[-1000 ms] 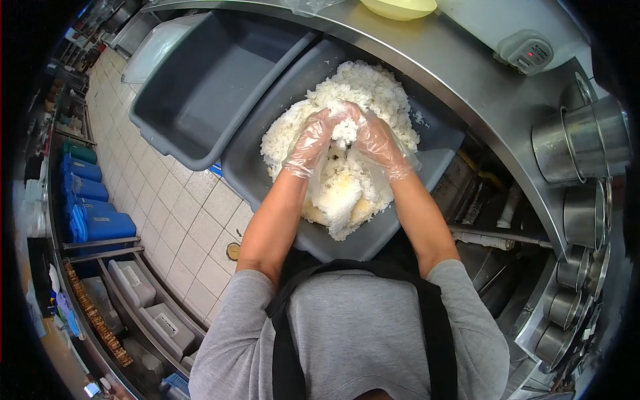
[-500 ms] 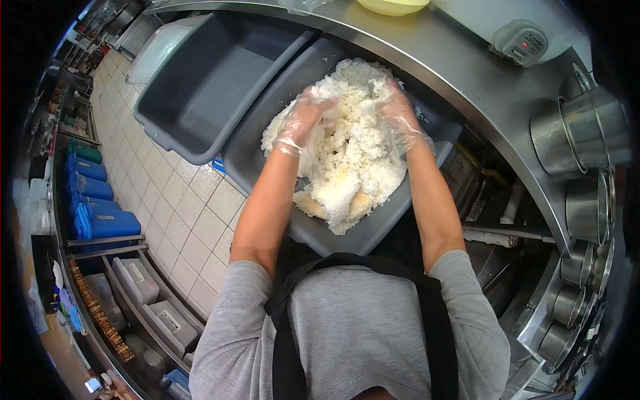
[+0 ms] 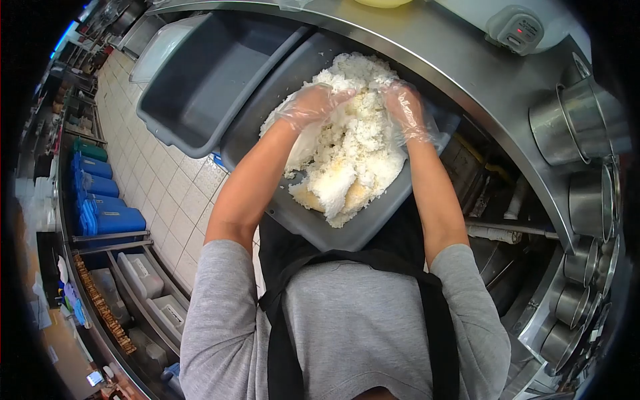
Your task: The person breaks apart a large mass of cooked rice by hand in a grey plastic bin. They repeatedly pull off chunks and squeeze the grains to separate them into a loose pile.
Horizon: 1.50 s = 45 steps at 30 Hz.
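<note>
A large heap of white rice point(image 3: 353, 143), yellowish in places, fills much of a grey tub point(image 3: 303, 230). Both hands wear clear plastic gloves. My left hand point(image 3: 315, 105) lies on the upper left side of the heap, its fingers pointing right, thumb and fingers apart against the rice. On the upper right side, my right hand point(image 3: 405, 110) touches the rice with its fingers curled inward. Its fingertips are partly hidden, so what they hold cannot be made out.
A bare grey tub point(image 3: 213, 73) adjoins on the left. A steel counter edge point(image 3: 460, 73) curves beyond the rice, with a rice-cooker-like appliance point(image 3: 517, 30) on it. Steel pots point(image 3: 567, 127) stand at the right. Blue bins point(image 3: 110, 217) line the left.
My left hand has turned, its fingers now pointing more to the right. My right hand has moved slightly right and its fingers have curled. The view has shifted slightly.
</note>
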Available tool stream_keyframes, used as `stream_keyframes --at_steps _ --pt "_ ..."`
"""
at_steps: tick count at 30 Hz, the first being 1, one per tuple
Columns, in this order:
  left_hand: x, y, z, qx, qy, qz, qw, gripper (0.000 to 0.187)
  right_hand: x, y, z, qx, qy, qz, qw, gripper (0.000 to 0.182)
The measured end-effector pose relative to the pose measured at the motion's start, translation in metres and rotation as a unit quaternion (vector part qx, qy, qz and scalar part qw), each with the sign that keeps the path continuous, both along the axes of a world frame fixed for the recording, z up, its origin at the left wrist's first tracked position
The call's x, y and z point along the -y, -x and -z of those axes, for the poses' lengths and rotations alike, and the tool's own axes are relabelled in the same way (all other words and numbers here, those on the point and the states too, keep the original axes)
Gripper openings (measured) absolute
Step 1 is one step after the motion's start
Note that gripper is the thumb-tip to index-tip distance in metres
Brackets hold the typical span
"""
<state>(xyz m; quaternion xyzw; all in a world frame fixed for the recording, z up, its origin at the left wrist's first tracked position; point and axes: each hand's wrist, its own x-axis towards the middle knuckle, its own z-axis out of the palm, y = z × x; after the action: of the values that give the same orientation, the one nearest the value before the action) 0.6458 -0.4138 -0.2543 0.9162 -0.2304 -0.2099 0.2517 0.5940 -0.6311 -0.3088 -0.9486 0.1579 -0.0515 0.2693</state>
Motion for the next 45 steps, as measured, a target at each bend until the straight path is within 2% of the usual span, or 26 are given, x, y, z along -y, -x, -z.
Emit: stream_keyframes --at_steps 4,6,9,10,12,14,16,17,18,19,21,22,23,25,29,32,33,36,37,38,39,40,41,43,44,45 --pt "-0.029 0.013 0.018 0.17 0.067 0.038 0.983 0.072 0.013 -0.002 0.011 0.027 -0.108 -0.088 0.99 0.048" --pt "-0.047 0.017 0.017 -0.09 -0.131 0.16 0.974 0.07 0.019 -0.007 0.002 0.001 0.007 -0.066 0.998 0.06" --pt "-0.06 0.035 0.055 -0.246 -0.162 0.171 0.94 0.065 0.049 -0.034 0.037 -0.012 0.041 -0.053 0.998 0.07" --pt "-0.057 0.047 0.068 -0.201 -0.131 0.154 0.959 0.063 0.062 -0.046 0.053 -0.01 0.041 -0.048 0.998 0.07" --pt "-0.048 0.052 0.091 -0.154 -0.101 0.141 0.973 0.062 0.083 -0.063 0.079 -0.163 0.06 -0.164 0.971 0.073" --pt "-0.039 0.05 0.118 -0.098 -0.005 0.052 0.994 0.067 0.056 -0.046 0.057 -0.133 0.058 -0.129 0.981 0.074" --pt "-0.03 0.05 0.138 0.062 0.023 0.062 0.996 0.068 0.048 -0.047 0.057 -0.134 0.021 -0.177 0.975 0.074" --pt "-0.023 0.048 0.141 -0.063 0.148 -0.038 0.986 0.062 0.048 -0.047 0.056 -0.134 0.003 -0.197 0.971 0.075" --pt "-0.015 0.045 0.144 -0.186 0.267 -0.136 0.936 0.055 0.049 -0.048 0.054 -0.133 -0.013 -0.217 0.967 0.076" --pt "-0.003 0.042 0.133 -0.186 0.268 -0.129 0.937 0.055 0.051 -0.049 0.052 -0.131 -0.029 -0.237 0.962 0.077" --pt "0.02 0.038 0.097 -0.307 0.386 -0.249 0.833 0.032 0.047 -0.041 0.038 -0.157 -0.043 -0.275 0.948 0.078" --pt "0.029 0.034 0.086 -0.309 0.388 -0.244 0.834 0.032 0.039 -0.032 0.026 -0.157 -0.041 -0.27 0.949 0.078" --pt "0.036 0.029 0.077 -0.331 0.381 -0.247 0.827 0.023 0.029 -0.022 0.015 -0.138 -0.164 -0.194 0.957 0.079" --pt "0.043 0.011 0.079 -0.354 0.351 -0.239 0.833 0.017 0.015 -0.012 0.018 -0.061 -0.377 -0.154 0.911 0.082" --pt "0.069 -0.025 0.111 -0.256 0.468 -0.195 0.823 0.032 0.02 -0.018 0.008 -0.042 -0.385 -0.082 0.918 0.076" --pt "0.071 -0.045 0.08 -0.263 0.476 -0.169 0.822 0.034 0.037 -0.048 0.039 0.002 -0.452 -0.128 0.883 0.067" --pt "0.07 -0.053 0.069 -0.264 0.479 -0.16 0.822 0.035 0.034 -0.036 0.031 0.074 -0.486 -0.064 0.868 0.062" --pt "0.065 -0.083 0.058 -0.183 0.433 -0.129 0.873 0.054 0.029 -0.02 0.01 0.201 -0.48 0.045 0.853 0.053" --pt "0.063 -0.092 0.058 -0.008 0.316 -0.107 0.943 0.059 0.051 -0.038 0.041 0.235 -0.467 0.052 0.851 0.052" --pt "0.063 -0.099 0.058 0.168 0.184 -0.08 0.965 0.063 0.058 -0.043 0.053 0.252 -0.46 0.054 0.85 0.051" --pt "0.063 -0.104 0.065 0.168 0.185 -0.081 0.965 0.063 0.064 -0.047 0.065 0.268 -0.452 0.056 0.849 0.051" --pt "0.063 -0.108 0.081 0.311 0.025 0.003 0.95 0.062 0.065 -0.046 0.068 0.332 -0.437 0.016 0.836 0.05" --pt "0.063 -0.099 0.081 0.437 -0.137 0.085 0.885 0.06 0.065 -0.042 0.067 0.363 -0.429 -0.005 0.827 0.05" --pt "0.067 -0.057 0.071 0.51 -0.398 0.148 0.748 0.065 0.066 -0.023 0.066 0.348 -0.497 -0.059 0.793 0.045" --pt "0.063 -0.051 0.066 0.509 -0.398 0.146 0.749 0.065 0.064 -0.009 0.064 0.297 -0.57 -0.09 0.761 0.04" --pt "0.056 -0.046 0.059 0.389 -0.328 0.151 0.848 0.068 0.065 0.0 0.06 0.296 -0.569 -0.093 0.761 0.04"
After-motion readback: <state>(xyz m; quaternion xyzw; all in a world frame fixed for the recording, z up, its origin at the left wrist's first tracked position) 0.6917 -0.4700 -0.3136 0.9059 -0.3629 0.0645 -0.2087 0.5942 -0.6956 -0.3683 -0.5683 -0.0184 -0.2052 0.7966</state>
